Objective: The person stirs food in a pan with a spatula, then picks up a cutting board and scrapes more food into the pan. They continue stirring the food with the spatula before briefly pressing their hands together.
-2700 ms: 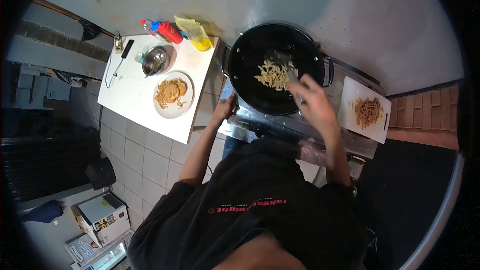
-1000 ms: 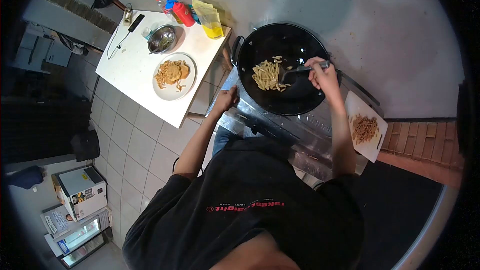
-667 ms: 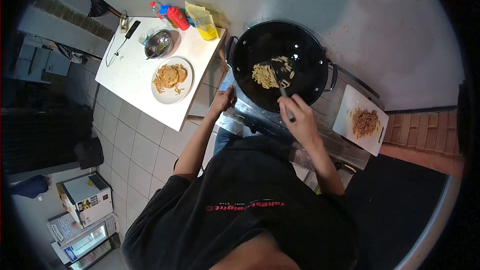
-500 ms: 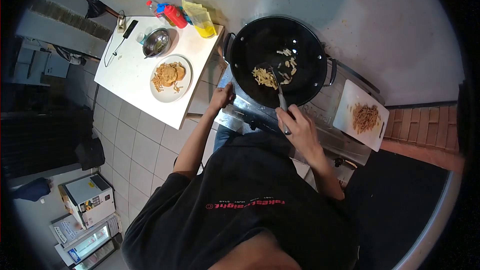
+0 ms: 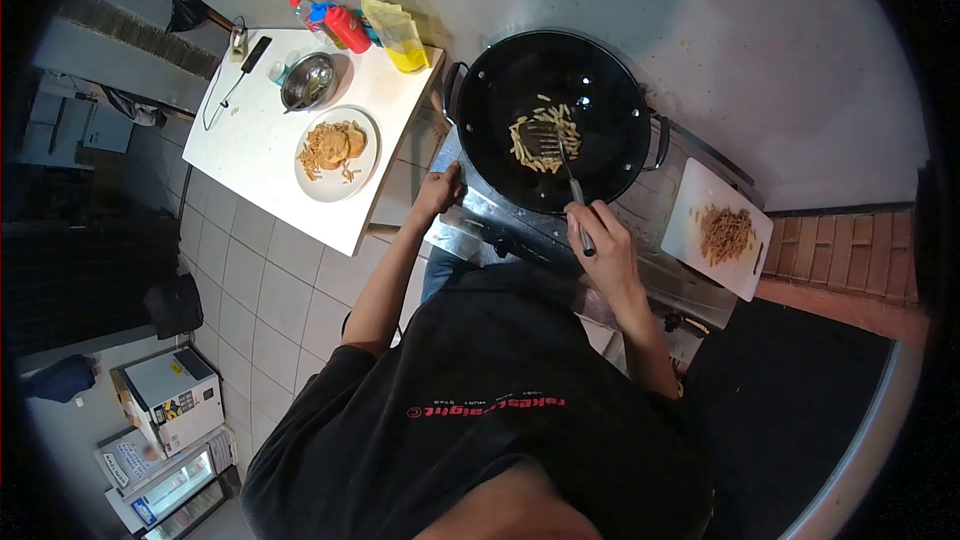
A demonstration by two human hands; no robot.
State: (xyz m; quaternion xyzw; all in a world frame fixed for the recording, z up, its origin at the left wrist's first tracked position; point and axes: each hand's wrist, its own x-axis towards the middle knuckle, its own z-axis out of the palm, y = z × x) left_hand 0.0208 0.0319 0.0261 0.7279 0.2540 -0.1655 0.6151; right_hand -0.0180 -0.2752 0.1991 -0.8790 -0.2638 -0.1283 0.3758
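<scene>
A black two-handled wok (image 5: 490,165) sits on the stove, with pale cut strips of food (image 5: 528,155) gathered in its bottom. Wrapped round the grey handle of a slotted turner (image 5: 577,195), my right hand (image 5: 607,250) is at the wok's near rim. The turner's slotted head rests over the strips. My left hand (image 5: 438,192) is closed in a loose fist beside the stove's left edge, below the wok's left handle; whether anything is inside its fingers cannot be made out.
On the white table (image 5: 270,200) at left are a plate (image 5: 362,175) of browned food, a metal bowl (image 5: 310,80), a red bottle (image 5: 347,30) and a yellow pouch (image 5: 398,35). A white cutting board (image 5: 685,215) with brown strips (image 5: 727,233) lies right of the wok.
The turner has moved up and slightly right in the wok, and the scattered strips now lie closer together round its head. My right hand shifted slightly right; the left stays almost still.
</scene>
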